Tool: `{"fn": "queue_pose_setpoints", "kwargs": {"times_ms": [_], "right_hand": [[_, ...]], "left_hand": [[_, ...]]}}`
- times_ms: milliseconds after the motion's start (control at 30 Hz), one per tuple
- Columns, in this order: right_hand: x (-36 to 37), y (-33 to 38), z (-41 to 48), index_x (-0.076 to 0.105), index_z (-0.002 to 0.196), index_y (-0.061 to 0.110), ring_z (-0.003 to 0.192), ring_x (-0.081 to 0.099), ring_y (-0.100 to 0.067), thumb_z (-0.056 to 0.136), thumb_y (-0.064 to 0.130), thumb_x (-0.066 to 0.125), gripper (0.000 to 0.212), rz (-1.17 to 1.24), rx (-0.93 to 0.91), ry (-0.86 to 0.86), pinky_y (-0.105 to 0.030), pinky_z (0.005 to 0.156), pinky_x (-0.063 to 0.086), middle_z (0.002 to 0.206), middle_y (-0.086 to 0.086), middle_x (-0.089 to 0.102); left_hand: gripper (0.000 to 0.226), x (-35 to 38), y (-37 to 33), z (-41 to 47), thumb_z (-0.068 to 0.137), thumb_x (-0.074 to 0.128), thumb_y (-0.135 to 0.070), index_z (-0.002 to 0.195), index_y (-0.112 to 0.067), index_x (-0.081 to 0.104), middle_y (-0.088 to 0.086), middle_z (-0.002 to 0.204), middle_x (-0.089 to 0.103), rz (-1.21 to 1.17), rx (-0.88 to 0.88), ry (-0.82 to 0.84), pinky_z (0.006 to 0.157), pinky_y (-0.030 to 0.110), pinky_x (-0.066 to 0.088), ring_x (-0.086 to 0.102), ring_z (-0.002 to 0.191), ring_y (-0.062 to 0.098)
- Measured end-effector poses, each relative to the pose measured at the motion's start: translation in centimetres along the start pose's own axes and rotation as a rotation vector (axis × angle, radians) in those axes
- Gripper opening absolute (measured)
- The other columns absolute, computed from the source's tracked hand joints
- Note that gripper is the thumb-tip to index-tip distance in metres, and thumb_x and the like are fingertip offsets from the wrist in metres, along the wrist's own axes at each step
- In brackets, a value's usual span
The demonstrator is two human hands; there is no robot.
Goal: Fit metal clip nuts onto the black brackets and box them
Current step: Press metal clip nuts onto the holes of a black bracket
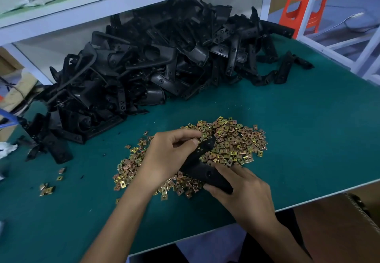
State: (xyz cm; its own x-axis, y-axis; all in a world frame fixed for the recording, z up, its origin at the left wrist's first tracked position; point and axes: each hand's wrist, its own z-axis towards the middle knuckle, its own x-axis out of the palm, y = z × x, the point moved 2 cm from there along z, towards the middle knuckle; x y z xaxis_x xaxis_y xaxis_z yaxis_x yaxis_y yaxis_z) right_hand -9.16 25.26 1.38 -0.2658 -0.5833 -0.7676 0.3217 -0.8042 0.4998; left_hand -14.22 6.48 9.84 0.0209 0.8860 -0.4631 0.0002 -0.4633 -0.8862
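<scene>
Green bench mat (pixel 298 131) under a white shelf frame. The landmark for all positions is the spread of clip nuts (pixel 234 143), a loose layer of small square brass-yellow pieces in the middle of the mat.

- Heap of brackets (pixel 156 61): behind and left of the nut spread, piled against the shelf back. Black moulded parts, mixed flat strips and hooded shapes, tangled together.
- Bracket (pixel 202 170): one piece held just above the near edge of the nut spread. It is black and elongated, with small holes visible near the far tip.
- Long axis: runs from the near-right end diagonally away and slightly left, so the far tip sits over the nuts.
- Left hand (pixel 166 155): fingers and thumb curled round the bracket's middle and far part, thumb close to the holed tip. Cannot tell whether a nut is pinched there.
- Right hand (pixel 244 188): fingers wrapped round the near end, steadying it.
- Stray nuts (pixel 47 188): a few lie well left of the spread.
- Cardboard (pixel 339 232): below the bench edge, right of the spread. Probably the box, but its inside is not visible.

Judgement: the fitting end points away from the right-hand grip and toward the nuts. The left hand is nearer both, so it likely seats the nut. Boxing would then go to the right.
</scene>
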Motion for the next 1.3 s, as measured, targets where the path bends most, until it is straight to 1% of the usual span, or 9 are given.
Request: {"fn": "queue_pose_setpoints", "kwargs": {"times_ms": [200,367,533,633,767,867,1033,1167,1300], "right_hand": [[0.0,0.1,0.0,0.074,0.117,0.033,0.071,0.064,-0.016,0.069,0.053,0.089,0.054,-0.035,-0.016,0.027,-0.025,0.050,0.038,0.080,0.013,0.065],[0.0,0.2,0.1,0.073,0.117,0.033,0.071,0.064,-0.016,0.072,0.057,0.085,0.053,-0.052,-0.015,0.039,-0.026,0.050,0.042,0.081,0.014,0.065],[0.0,0.2,0.2,0.069,0.118,0.038,0.072,0.063,-0.013,0.078,0.064,0.072,0.048,-0.025,-0.009,0.059,-0.023,0.052,0.038,0.083,0.016,0.065],[-0.1,0.2,0.3,0.067,0.116,0.040,0.070,0.061,-0.010,0.080,0.067,0.061,0.045,-0.021,-0.010,0.072,-0.014,0.050,0.024,0.081,0.017,0.063],[0.0,0.1,0.3,0.065,0.116,0.039,0.069,0.060,-0.009,0.084,0.071,0.053,0.046,-0.013,-0.035,0.085,-0.017,0.050,0.027,0.081,0.016,0.062],[-0.1,0.1,0.3,0.064,0.113,0.041,0.068,0.059,-0.009,0.085,0.072,0.050,0.044,-0.004,-0.015,0.092,-0.009,0.053,0.017,0.080,0.016,0.061],[0.0,0.0,0.2,0.065,0.114,0.042,0.072,0.060,-0.009,0.085,0.073,0.050,0.045,-0.030,-0.023,0.098,-0.022,0.051,0.033,0.082,0.016,0.061],[-0.1,0.0,0.3,0.068,0.115,0.039,0.071,0.062,-0.011,0.084,0.071,0.052,0.047,-0.037,-0.027,0.089,-0.023,0.050,0.035,0.081,0.016,0.063],[0.0,0.1,0.3,0.070,0.116,0.037,0.070,0.063,-0.013,0.084,0.070,0.055,0.049,-0.050,-0.047,0.089,-0.025,0.050,0.037,0.080,0.014,0.064]], "left_hand": [[0.020,0.0,0.4,-0.3,0.093,0.070,-0.022,0.098,-0.039,0.079,-0.017,0.093,0.077,-0.037,-0.023,0.024,0.072,0.013,0.050,0.071,0.090,0.004],[0.020,0.3,0.6,-0.6,0.094,0.070,-0.018,0.098,-0.034,0.081,-0.015,0.095,0.077,-0.098,-0.038,0.010,0.078,0.019,0.052,0.071,0.091,0.005],[0.026,1.0,0.8,-1.0,0.096,0.066,-0.012,0.099,-0.034,0.081,-0.015,0.097,0.077,-0.164,0.009,-0.046,0.078,0.013,0.051,0.070,0.094,0.003],[0.031,1.6,1.0,-1.3,0.098,0.063,-0.009,0.098,-0.035,0.080,-0.016,0.099,0.077,-0.246,0.032,-0.095,0.080,0.012,0.050,0.069,0.097,0.001],[0.026,1.7,1.6,-1.2,0.099,0.063,-0.015,0.108,-0.036,0.077,-0.024,0.107,0.074,-0.107,0.087,-0.102,0.085,0.012,0.049,0.066,0.105,-0.005],[0.028,1.4,1.8,-1.2,0.092,0.074,-0.035,0.119,-0.042,0.070,-0.034,0.110,0.066,0.055,0.140,-0.055,0.082,0.007,0.045,0.062,0.103,-0.009],[0.038,1.3,1.7,-0.8,0.085,0.079,-0.045,0.121,-0.046,0.067,-0.035,0.110,0.066,0.115,0.125,-0.020,0.083,0.004,0.044,0.061,0.105,-0.012],[0.032,1.5,2.0,-1.1,0.084,0.074,-0.048,0.113,-0.056,0.063,-0.028,0.101,0.069,0.069,0.097,0.011,0.080,0.003,0.043,0.061,0.100,-0.012],[0.031,1.5,2.1,-1.5,0.086,0.072,-0.046,0.114,-0.054,0.061,-0.038,0.102,0.065,0.030,0.117,0.008,0.078,0.005,0.044,0.063,0.096,-0.011]]}}
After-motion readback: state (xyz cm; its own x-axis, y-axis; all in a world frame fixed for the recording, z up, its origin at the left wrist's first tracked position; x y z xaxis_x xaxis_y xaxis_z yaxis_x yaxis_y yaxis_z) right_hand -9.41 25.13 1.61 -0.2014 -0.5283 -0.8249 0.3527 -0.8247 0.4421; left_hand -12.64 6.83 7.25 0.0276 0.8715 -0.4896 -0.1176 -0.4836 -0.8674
